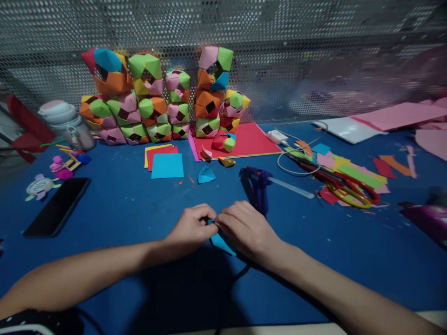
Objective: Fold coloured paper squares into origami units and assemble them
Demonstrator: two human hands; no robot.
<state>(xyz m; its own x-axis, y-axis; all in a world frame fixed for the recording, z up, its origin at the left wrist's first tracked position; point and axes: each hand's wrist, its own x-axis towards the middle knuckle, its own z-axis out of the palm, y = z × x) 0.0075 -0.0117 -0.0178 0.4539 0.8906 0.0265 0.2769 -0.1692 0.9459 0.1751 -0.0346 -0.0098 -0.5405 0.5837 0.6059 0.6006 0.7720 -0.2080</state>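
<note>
Between my two hands, low over the blue table, is a folded piece of blue paper [222,243]. My left hand [193,228] pinches its upper left part, fingers closed. From the other side my right hand [246,228] is closed on the same paper, its fingers hiding much of the fold. Just behind the right hand stands a dark blue glue gun [259,186] with a clear glue stick in its back. A small folded blue paper unit [206,175] lies beyond my hands, near a yellow folded piece [226,162].
Stacked folded-paper balls [153,111] line the perforated metal panel [296,28]. Square paper sheets [167,166] and a red sheet [251,139] lie before them. At left are a phone [57,207] and a bottle [66,122]; at right, scissors [349,188] on paper scraps and a white cable [296,172].
</note>
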